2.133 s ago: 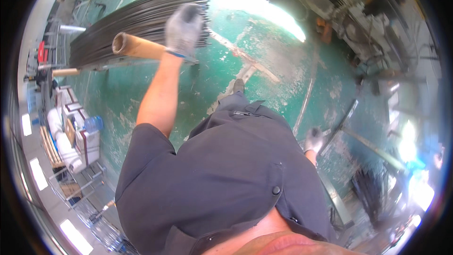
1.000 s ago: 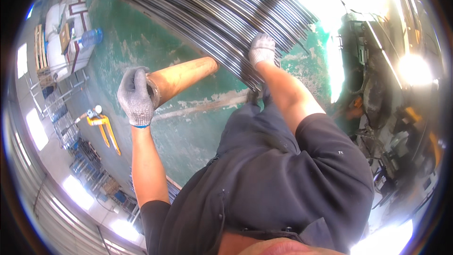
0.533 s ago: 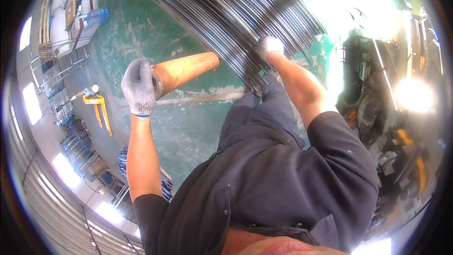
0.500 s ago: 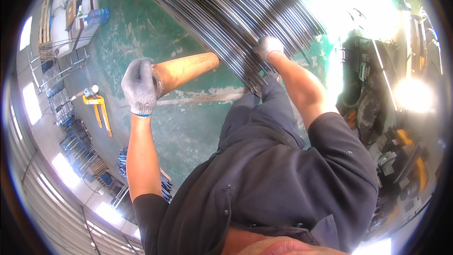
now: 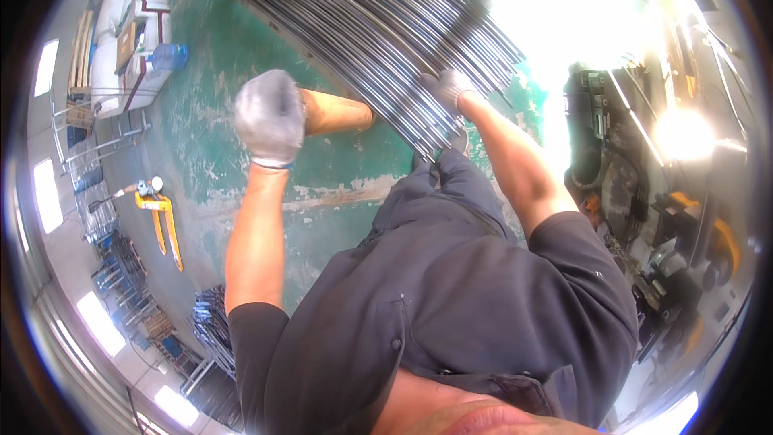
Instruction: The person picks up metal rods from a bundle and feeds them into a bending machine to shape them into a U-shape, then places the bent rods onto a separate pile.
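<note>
Dark metal rods point(image 5: 362, 36): long, thin, laid side by side in a broad bundle; directly under and ahead of the right hand, running away from it toward the far left; ahead and to the right of the left hand, apart from it.
Rod ends: uneven, fanned out to both sides of the right hand.
Pale-gloved right hand point(image 5: 449, 89): at the rods near their ends, fingers pointing across them; whether the fingers close on any rod cannot be told.
Grey-gloved left hand point(image 5: 271, 119): rounded and blurred, at the near end of the tan tube; whether it grips the tube or only covers its end cannot be told.
Tan tube point(image 5: 340, 113): cylindrical, extending from the left hand rightward to beside the edge of the rods; left of the right hand, apart from it.
Green floor point(image 5: 229, 201): worn, with pale bare patches; beneath both hands.
Yellow pallet truck point(image 5: 167, 221): left of the left hand and closer to the body, well apart.
Blue water bottle point(image 5: 167, 56): beyond the left hand on its left side, beside white wrapped goods point(image 5: 109, 76).
Dark machinery point(image 5: 594, 129): well to the right of the right hand.
</note>
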Demonstrator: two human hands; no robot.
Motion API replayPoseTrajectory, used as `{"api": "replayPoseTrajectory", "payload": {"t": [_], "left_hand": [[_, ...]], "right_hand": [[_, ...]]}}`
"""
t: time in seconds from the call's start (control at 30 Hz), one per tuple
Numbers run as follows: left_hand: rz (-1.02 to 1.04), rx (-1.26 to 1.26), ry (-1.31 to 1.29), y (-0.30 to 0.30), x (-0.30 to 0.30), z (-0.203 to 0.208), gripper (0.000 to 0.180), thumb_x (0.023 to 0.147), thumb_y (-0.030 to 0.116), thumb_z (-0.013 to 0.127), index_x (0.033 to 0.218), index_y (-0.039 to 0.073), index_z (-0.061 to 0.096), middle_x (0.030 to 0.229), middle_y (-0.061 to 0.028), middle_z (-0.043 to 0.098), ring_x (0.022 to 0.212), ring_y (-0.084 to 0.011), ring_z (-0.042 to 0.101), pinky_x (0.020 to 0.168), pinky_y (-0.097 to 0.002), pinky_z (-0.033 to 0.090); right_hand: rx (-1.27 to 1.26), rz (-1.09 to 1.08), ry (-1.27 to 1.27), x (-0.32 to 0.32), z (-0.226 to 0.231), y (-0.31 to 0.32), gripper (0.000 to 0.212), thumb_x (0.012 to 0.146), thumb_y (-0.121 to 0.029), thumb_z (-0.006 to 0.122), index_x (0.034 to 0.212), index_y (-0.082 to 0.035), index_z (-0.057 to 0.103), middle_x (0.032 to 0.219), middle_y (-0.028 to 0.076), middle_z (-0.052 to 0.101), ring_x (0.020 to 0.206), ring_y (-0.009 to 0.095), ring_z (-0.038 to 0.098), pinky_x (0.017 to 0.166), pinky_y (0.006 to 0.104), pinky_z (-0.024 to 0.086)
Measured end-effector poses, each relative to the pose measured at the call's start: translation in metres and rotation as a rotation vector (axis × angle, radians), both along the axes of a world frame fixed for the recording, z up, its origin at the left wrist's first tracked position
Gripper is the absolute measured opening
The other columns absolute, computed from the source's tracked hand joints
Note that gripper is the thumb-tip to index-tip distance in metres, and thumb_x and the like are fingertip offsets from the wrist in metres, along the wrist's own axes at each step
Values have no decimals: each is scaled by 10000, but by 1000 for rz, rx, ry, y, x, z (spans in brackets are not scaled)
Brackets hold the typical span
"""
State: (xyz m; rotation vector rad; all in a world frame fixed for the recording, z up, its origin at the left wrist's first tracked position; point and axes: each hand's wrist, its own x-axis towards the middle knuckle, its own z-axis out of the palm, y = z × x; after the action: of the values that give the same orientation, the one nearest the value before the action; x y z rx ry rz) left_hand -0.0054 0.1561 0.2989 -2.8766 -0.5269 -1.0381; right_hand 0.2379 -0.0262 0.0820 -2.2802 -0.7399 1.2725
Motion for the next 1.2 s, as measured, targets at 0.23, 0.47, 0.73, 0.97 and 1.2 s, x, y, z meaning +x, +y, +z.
{"api": "replayPoseTrajectory", "payload": {"t": [0.23, 0.47, 0.73, 0.97, 1.2], "left_hand": [[-348, -661, -66, -129, 23, -56, 240, 805, 30, 760, 1034, 34, 689, 1012, -143, 711, 957, -317, 700, 891, -399, 561], [280, -2109, -160, -61, 30, -232, 306, 1037, 349, 617, 1144, 67, 669, 1027, -86, 697, 872, -204, 648, 769, -376, 552], [213, -2674, -363, -94, 43, -242, 326, 1065, 293, 554, 998, -23, 600, 854, -134, 644, 770, -267, 640, 752, -413, 592], [41, -2721, -215, -189, 60, -162, 144, 1006, 53, 560, 940, -34, 654, 868, -126, 672, 829, -246, 656, 865, -404, 582], [-594, -2454, -264, -262, 124, -7, 205, 1036, 129, 574, 1096, -47, 662, 1003, -149, 669, 945, -273, 653, 1042, -496, 529]], "right_hand": [[-63, 8, -204, -46, 69, -169, 624, 1030, -546, 553, 1097, 49, 727, 925, 295, 707, 880, 390, 712, 834, 485, 523], [-529, -199, -384, -187, 163, -464, 283, 937, -300, 721, 1033, -53, 621, 980, 244, 702, 980, 460, 661, 822, 529, 510], [-653, -485, -535, -338, 181, -552, 233, 845, -234, 792, 894, -61, 644, 910, 195, 685, 933, 426, 642, 815, 528, 498], [-412, -584, -1037, -294, 107, -578, 82, 754, -134, 671, 744, -125, 590, 759, 115, 631, 810, 355, 628, 743, 469, 496], [-539, -918, -946, -295, 93, -747, 99, 780, -81, 729, 821, -80, 639, 879, 177, 656, 911, 412, 614, 816, 485, 496]]}}
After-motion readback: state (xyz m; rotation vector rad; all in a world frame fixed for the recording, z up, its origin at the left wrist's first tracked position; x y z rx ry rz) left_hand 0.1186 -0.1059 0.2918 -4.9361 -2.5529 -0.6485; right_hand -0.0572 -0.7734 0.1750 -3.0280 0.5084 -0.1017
